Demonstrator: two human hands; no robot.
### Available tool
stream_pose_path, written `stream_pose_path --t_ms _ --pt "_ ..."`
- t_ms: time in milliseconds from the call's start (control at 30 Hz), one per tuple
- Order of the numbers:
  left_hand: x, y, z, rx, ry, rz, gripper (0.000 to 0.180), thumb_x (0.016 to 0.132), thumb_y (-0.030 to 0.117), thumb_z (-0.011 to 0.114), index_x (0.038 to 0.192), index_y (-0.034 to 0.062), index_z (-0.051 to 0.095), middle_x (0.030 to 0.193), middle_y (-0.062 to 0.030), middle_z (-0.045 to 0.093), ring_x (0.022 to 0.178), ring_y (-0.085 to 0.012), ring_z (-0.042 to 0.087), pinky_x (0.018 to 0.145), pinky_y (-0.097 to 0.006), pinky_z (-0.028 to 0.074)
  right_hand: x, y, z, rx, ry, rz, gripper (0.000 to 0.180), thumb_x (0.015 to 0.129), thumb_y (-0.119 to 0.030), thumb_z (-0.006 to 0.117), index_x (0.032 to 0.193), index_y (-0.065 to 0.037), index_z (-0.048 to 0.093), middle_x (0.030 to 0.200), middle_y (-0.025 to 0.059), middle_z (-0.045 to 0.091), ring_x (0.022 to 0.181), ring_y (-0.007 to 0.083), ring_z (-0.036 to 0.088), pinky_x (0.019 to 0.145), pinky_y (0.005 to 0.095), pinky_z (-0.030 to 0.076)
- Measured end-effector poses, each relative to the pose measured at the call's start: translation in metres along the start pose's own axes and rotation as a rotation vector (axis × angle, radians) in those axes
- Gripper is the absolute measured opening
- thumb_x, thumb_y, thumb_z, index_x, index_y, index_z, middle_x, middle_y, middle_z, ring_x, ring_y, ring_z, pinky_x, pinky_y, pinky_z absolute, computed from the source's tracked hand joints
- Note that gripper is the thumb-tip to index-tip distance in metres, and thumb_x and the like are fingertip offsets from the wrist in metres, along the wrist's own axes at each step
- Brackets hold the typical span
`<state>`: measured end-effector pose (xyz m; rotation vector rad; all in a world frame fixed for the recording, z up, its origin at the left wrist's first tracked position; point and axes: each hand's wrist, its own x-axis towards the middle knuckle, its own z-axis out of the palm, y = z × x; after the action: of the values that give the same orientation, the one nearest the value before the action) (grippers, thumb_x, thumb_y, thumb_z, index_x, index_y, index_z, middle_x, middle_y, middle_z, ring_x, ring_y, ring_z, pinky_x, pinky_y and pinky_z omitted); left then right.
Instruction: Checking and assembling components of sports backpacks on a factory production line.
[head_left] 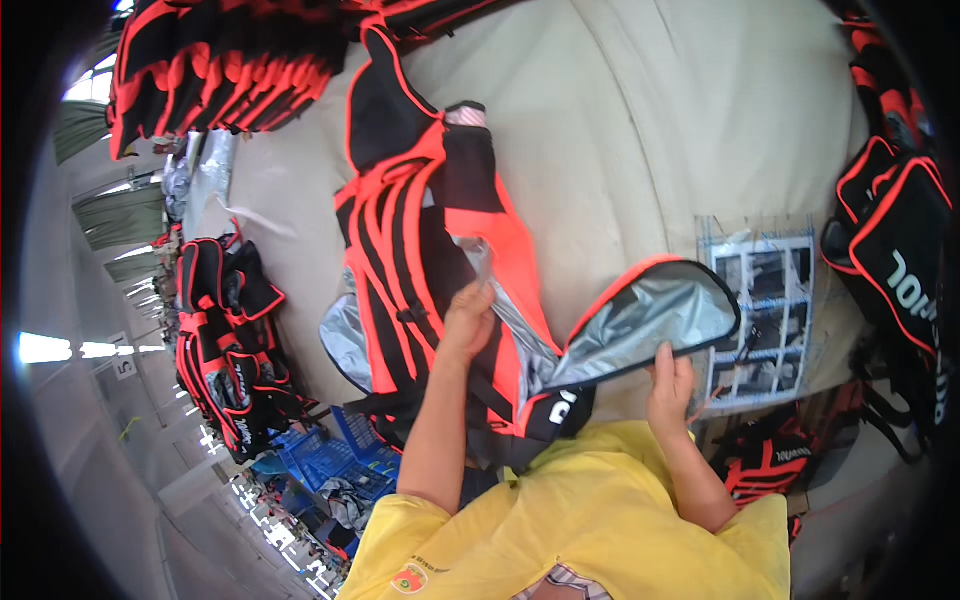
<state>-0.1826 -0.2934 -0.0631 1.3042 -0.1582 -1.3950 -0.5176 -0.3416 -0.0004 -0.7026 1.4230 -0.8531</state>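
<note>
A long black and orange-red bag (515,245) with straps and a silver lining lies across the beige-covered table in front of me. My left hand (470,318) is closed on the edge of its side opening, with the fingertips at the silver lining. To the right, a rounded flap (640,310) is folded out, its silver inside facing up. My right hand (672,388) pinches the flap's dark lower edge. A second silver-lined part (345,340) sticks out on the bag's left side. At the far end, a black padded piece (383,110) with orange piping is spread upward.
Similar bags are stacked at the far left (225,75), on the left (225,340) and at the right edge (890,250). A printed picture sheet (762,325) lies taped on the table cover (620,120). Blue plastic crates (325,455) stand low on the left.
</note>
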Motion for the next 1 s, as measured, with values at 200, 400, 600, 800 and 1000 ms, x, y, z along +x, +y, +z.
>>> stream_pose_path --t_ms 200,400,600,800,1000 --pt "0.004 0.011 0.003 -0.015 -0.099 -0.002 0.027 0.108 0.013 0.060 0.127 -0.0049 0.069 0.127 -0.0108 0.073 0.116 -0.0181 0.067 0.108 -0.033 0.048 -0.005 0.010 -0.004 0.009 -0.046 -0.018 0.027 0.113 -0.029 0.056 0.096 -0.010 0.065 0.069 -0.0107 0.043 0.060 0.0013 0.036 0.065 0.0236 0.043" --pt "0.010 0.003 0.005 -0.028 -0.106 -0.009 0.032 0.108 0.012 0.062 0.132 -0.0083 0.064 0.130 -0.0111 0.071 0.122 -0.0176 0.063 0.112 -0.032 0.043 -0.018 -0.002 -0.004 0.156 -0.038 -0.012 0.033 0.115 -0.027 0.052 0.097 -0.002 0.063 0.091 -0.0008 0.061 0.082 0.0062 0.056 0.080 0.0300 0.057" --pt "0.012 0.000 0.013 0.005 -0.155 0.074 0.030 0.106 0.016 0.066 0.125 -0.0073 0.069 0.117 -0.0055 0.071 0.108 -0.0131 0.063 0.102 -0.029 0.044 -0.060 -0.006 -0.014 0.044 -0.114 -0.073 0.051 0.118 -0.037 0.037 0.143 0.003 0.055 0.129 0.0155 0.069 0.107 0.0222 0.072 0.086 0.0322 0.060" --pt "-0.038 0.071 0.033 0.494 -0.166 0.392 0.037 0.106 0.025 0.067 0.131 -0.0027 0.067 0.117 -0.0081 0.074 0.115 -0.0152 0.067 0.102 -0.027 0.049 -0.143 0.029 0.001 -0.210 -0.149 -0.055 0.043 0.115 -0.030 0.051 0.144 0.000 0.056 0.131 0.0168 0.068 0.110 0.0225 0.071 0.089 0.0349 0.058" --pt "-0.219 0.148 -0.070 1.012 0.072 0.723 0.045 0.093 0.022 0.081 0.131 0.0023 0.066 0.125 -0.0185 0.073 0.122 -0.0350 0.069 0.107 -0.038 0.052 -0.220 0.001 0.055 -1.050 -0.248 -0.998 0.062 0.094 -0.018 0.079 0.148 -0.004 0.053 0.155 0.0191 0.052 0.148 0.0385 0.044 0.117 0.0537 0.039"
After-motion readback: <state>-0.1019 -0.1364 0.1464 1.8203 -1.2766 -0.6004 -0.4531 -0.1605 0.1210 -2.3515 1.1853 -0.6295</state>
